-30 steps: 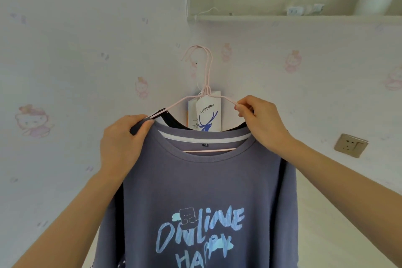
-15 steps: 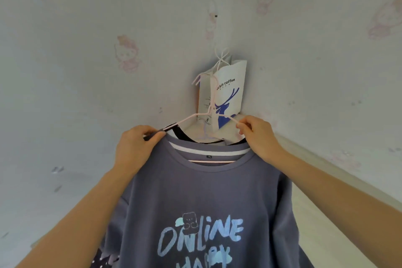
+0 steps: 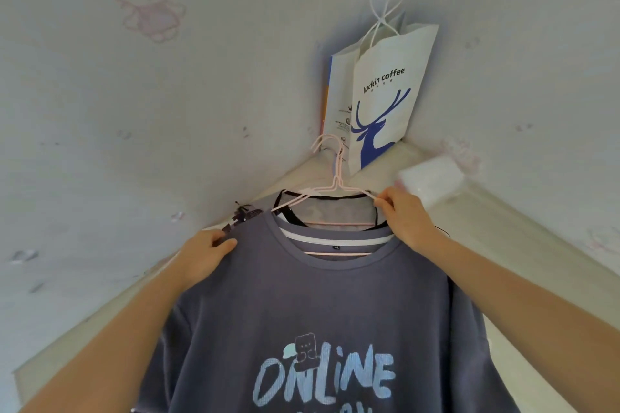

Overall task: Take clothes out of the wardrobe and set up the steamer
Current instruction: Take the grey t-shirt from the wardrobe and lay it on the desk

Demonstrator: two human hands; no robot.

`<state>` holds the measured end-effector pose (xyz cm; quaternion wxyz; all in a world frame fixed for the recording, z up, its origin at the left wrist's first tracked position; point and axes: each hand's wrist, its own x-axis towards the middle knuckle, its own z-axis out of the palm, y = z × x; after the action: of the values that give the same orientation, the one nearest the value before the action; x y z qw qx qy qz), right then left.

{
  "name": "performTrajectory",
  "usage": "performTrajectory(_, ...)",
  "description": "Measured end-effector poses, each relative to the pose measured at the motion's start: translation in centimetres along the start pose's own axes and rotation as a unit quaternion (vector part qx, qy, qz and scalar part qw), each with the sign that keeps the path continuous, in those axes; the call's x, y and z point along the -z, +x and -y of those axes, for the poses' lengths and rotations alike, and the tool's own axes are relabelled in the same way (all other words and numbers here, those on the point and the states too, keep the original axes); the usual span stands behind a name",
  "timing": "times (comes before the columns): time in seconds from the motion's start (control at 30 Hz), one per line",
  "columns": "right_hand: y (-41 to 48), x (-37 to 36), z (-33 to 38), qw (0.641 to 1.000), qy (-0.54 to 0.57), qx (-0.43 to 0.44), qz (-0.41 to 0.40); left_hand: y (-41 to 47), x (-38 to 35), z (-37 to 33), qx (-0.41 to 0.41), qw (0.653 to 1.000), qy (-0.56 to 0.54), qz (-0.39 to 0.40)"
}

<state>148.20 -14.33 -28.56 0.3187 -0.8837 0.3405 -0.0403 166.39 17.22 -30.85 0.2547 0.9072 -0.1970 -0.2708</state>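
A grey-purple T-shirt with pale blue "ONLINE" lettering hangs in front of me on pink wire hangers. Behind it hangs a second garment with a black-trimmed neckline. My left hand grips the T-shirt's left shoulder. My right hand pinches the right arm of the hangers at the other shoulder. The hanger hooks point up and hang on nothing. No steamer is in view.
A white paper bag with a blue deer print hangs in the corner where two wallpapered walls meet. A white packet lies on the pale floor by the right wall. A cream skirting board runs along the left wall.
The hangers and clothes have come down and away from the wall, and my view has tilted downward. My left hand slid outward along the shirt's shoulder.
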Motion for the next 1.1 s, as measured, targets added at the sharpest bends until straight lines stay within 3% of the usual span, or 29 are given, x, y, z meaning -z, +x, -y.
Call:
performTrajectory(0.33, 5.2, -1.1, -0.3, 0.999, -0.027, 0.029, -0.029, 3.7, -0.7, -0.9, -0.018, 0.992, 0.041, -0.117)
performTrajectory(0.57, 8.4, -2.0, -0.7, 0.999, -0.038, 0.017, -0.005, 6.1, -1.5, -2.3, -0.002, 0.972, 0.141, -0.187)
performTrajectory(0.77, 9.1, -4.3, -2.3, 0.998, -0.057, -0.001, 0.007, 7.0, -3.5, -1.9, -0.008, 0.957, 0.204, -0.208)
performTrajectory(1.1, 10.0, -5.9, -2.8, 0.993, -0.111, 0.044, -0.025, 7.9, -4.6, -1.4, -0.016, 0.942, 0.241, -0.235)
